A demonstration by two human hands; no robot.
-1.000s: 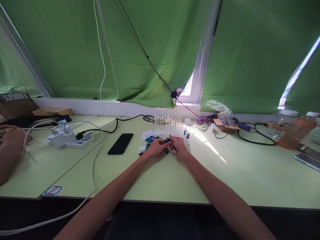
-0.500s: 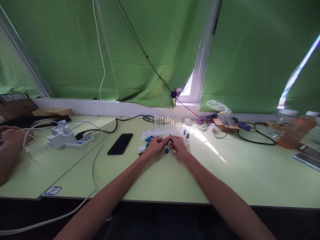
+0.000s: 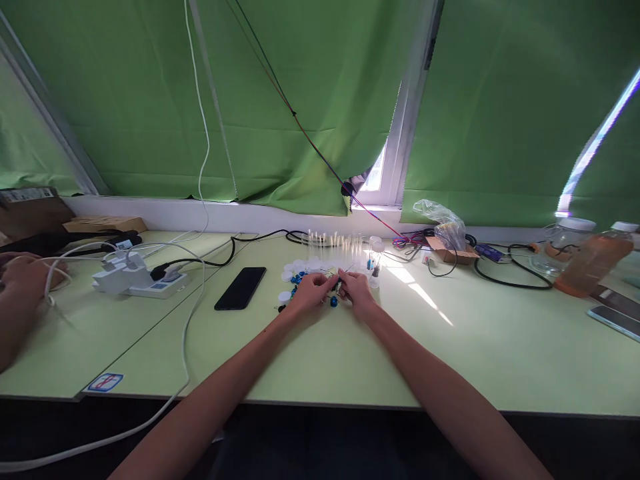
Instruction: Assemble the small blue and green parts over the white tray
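Note:
My left hand (image 3: 313, 291) and my right hand (image 3: 356, 288) meet over the table, fingertips nearly touching. Both are closed in a pinch around something small and dark between them, too small to name. A round blue piece (image 3: 333, 302) lies on the table just below the fingers. To the left of my left hand are several small blue parts (image 3: 299, 277) and white round caps (image 3: 285, 296). Behind my hands stand several clear tubes (image 3: 335, 248). A clear container with a white lid (image 3: 376, 245) stands right of them, near small blue and black parts.
A black phone (image 3: 241, 289) lies to the left. Farther left are a white power strip (image 3: 140, 280) with plugs, cables and another person's hand (image 3: 23, 283). On the right are a small cardboard box (image 3: 453, 252), a clear jar (image 3: 563, 247) and an orange bottle (image 3: 594, 263).
Almost nothing differs. Both of my hands keep their place and their pinch, with at most a slight shift of the fingers.

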